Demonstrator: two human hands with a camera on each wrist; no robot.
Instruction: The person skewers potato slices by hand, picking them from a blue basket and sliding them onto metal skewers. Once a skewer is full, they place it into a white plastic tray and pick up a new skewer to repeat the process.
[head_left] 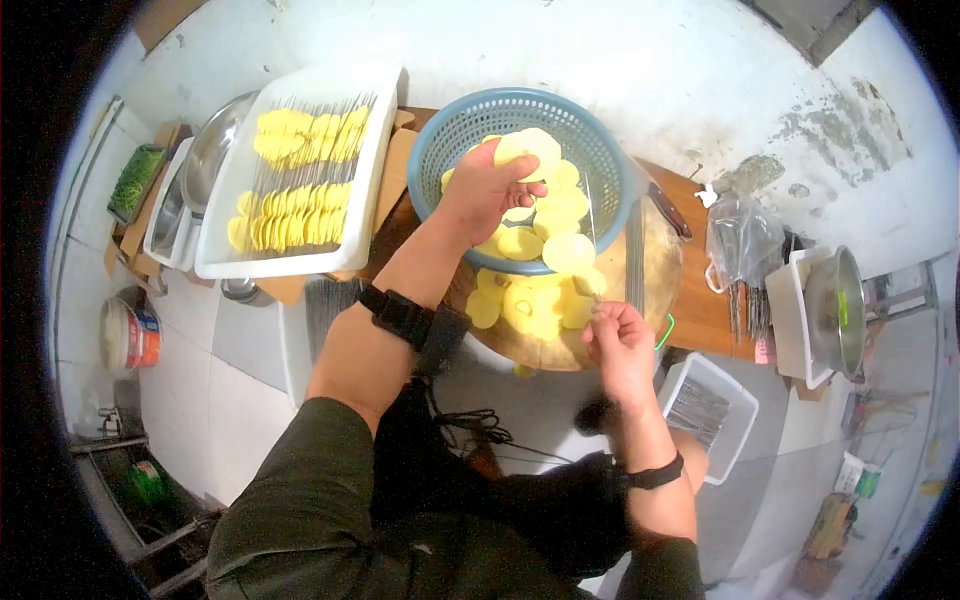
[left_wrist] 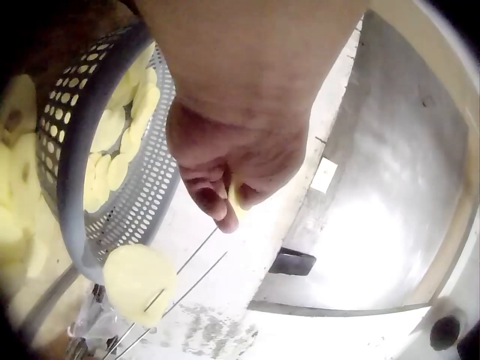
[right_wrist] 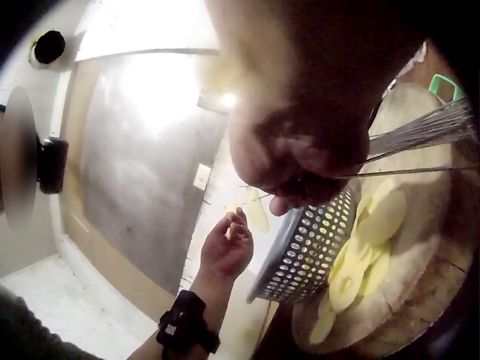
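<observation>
My left hand grips pale yellow slices above a blue-grey perforated basket. In the head view my right hand, lower and to the right, pinches the lower end of thin metal skewers. One round slice is threaded on them in the left wrist view. More slices lie in the basket and on a round wooden board in front of it. My right fingertips are partly hidden in the right wrist view.
A white tray of skewered slices stands at the left. Loose skewers and a knife lie at the board's right side. Farther right are a plastic bag and a metal bowl; a white bin holding skewers sits lower down.
</observation>
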